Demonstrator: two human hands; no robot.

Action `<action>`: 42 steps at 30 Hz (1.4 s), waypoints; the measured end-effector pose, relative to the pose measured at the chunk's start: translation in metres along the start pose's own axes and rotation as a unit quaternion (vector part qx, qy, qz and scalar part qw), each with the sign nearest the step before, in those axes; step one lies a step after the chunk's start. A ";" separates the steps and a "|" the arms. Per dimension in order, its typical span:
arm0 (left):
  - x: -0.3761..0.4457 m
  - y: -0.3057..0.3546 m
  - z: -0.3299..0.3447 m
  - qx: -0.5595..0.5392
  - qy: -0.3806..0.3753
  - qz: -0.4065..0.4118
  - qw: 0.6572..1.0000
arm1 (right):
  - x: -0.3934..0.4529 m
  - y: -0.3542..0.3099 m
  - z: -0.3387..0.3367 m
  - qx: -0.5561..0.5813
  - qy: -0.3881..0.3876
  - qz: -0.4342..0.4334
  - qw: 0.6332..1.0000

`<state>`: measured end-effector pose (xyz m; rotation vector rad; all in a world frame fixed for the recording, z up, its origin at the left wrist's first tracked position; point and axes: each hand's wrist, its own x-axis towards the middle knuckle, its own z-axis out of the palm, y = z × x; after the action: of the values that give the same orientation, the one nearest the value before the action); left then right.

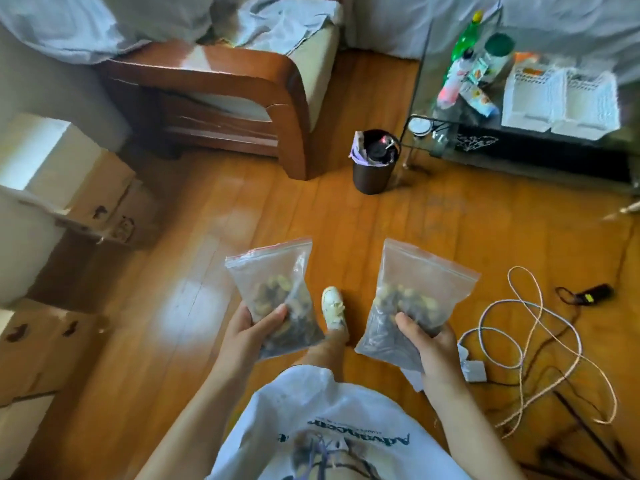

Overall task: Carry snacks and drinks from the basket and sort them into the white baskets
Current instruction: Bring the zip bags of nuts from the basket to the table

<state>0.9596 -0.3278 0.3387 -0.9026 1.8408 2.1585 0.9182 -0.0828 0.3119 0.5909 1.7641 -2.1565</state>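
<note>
My left hand (249, 332) grips the lower part of a clear zip bag of mixed snacks (273, 285), held upright over the wooden floor. My right hand (427, 344) grips a second clear zip bag of snacks (419, 285) the same way. Both bags have red zip strips at the top. Two white baskets (561, 98) stand side by side on the glass table (429, 84) at the far right. Beside them on the table are a green bottle (465, 39), a pink bottle (452, 83) and small snack packets (479, 95). The source basket is not in view.
A dark bin (374, 168) stands on the floor by the table corner. A wooden-armed sofa (242, 84) fills the upper left. Cardboard boxes (93, 202) line the left side. Cables (540, 341) and a small black device (594, 294) lie on the floor at right.
</note>
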 end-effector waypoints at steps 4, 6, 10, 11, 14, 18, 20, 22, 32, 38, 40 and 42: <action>0.073 0.028 0.066 0.042 -0.069 0.002 0.997 | 0.053 -0.029 -0.028 0.016 0.087 -0.007 0.996; 0.108 0.047 0.105 0.051 -0.104 0.000 0.993 | 0.080 -0.052 -0.040 0.027 0.128 -0.005 0.991; 0.168 0.095 0.182 0.064 -0.172 -0.003 0.983 | 0.129 -0.100 -0.065 0.049 0.188 -0.011 0.981; 0.181 0.106 0.200 0.071 -0.191 -0.001 0.979 | 0.140 -0.110 -0.071 0.051 0.198 -0.017 0.979; 0.215 0.134 0.250 0.097 -0.246 0.008 0.964 | 0.172 -0.134 -0.089 0.074 0.220 -0.037 0.972; 0.250 0.156 0.306 0.126 -0.285 0.005 0.950 | 0.201 -0.151 -0.117 0.129 0.259 -0.033 0.957; 0.264 0.161 0.332 0.144 -0.293 0.003 0.945 | 0.215 -0.156 -0.133 0.145 0.279 -0.029 0.949; 0.278 0.164 0.358 0.157 -0.299 0.004 0.941 | 0.231 -0.164 -0.151 0.150 0.294 -0.029 0.944; 0.334 0.186 0.526 0.148 -0.280 0.023 0.948 | 0.342 -0.254 -0.274 0.141 0.284 -0.039 0.947; 0.349 0.206 0.608 0.137 -0.274 0.025 0.951 | 0.396 -0.307 -0.341 0.111 0.271 -0.036 0.956; 0.357 0.209 0.623 0.135 -0.263 0.017 0.955 | 0.413 -0.317 -0.356 0.103 0.264 -0.029 0.958; 0.367 0.212 0.635 0.132 -0.245 0.010 0.960 | 0.428 -0.326 -0.366 0.097 0.258 -0.023 0.961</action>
<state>0.3473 0.1282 0.3562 -0.2601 1.8130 1.8599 0.4375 0.3560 0.3231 1.2704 1.8178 -2.3768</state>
